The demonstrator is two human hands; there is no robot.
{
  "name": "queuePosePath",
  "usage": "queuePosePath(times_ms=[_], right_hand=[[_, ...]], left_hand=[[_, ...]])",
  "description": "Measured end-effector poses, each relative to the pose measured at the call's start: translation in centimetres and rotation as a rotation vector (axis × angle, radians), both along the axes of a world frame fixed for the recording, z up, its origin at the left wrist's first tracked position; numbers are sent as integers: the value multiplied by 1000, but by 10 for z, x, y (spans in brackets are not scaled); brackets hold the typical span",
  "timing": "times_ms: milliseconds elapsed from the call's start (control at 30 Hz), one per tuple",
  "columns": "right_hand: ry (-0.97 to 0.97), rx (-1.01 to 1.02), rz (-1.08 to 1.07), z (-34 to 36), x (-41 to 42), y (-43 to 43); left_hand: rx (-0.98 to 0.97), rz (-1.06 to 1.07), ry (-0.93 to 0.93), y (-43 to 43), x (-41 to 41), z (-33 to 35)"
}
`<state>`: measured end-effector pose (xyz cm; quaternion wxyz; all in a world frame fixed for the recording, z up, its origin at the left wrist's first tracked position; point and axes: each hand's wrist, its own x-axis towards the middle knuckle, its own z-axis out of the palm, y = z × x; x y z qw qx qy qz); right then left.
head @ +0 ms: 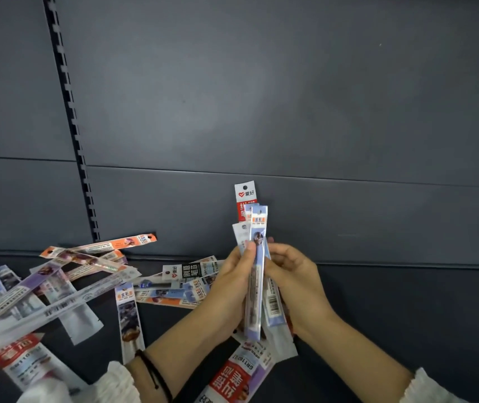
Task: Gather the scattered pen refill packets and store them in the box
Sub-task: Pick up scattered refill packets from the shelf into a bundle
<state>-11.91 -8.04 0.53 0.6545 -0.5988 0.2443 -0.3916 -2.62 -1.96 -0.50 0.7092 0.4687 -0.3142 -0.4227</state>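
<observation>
Both hands hold one upright bundle of pen refill packets (257, 257) above the dark shelf (407, 301). My left hand (232, 274) grips its left side, the thumb pressing on the front light-blue packet. My right hand (293, 274) grips the right side with curled fingers. A red-and-white packet top sticks out highest in the bundle. Several loose packets (58, 286) lie scattered across the left of the shelf. More packets (180, 283) lie behind my left hand, and a red-labelled one (241, 379) lies under my wrists. No box is in view.
A dark grey back panel (261, 97) rises behind the shelf, with a slotted upright strip (72, 126) at the left. A black band circles my left wrist (153, 373). White sleeve cuffs show at the bottom edge.
</observation>
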Motion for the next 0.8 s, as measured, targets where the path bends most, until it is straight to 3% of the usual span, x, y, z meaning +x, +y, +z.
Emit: queuePosePath(times_ms=[233,300,433,567,667,800], right_hand=[[102,-322,-85,-3,-3,2],[136,-393,-8,-2,-4,1],[243,-376,175,1,-7,1],[212,-342,118,-11,1,10],[205,-332,99,-6,3,11],[454,-373,274,15,-18,-13]], left_hand=[[-61,-13,120,4,7,7],[-94,8,169,4,12,9],[-138,118,312,4,28,9],[-67,123,380,-1,27,5],[-133,119,359,-5,21,10],[-183,155,341,2,37,13]])
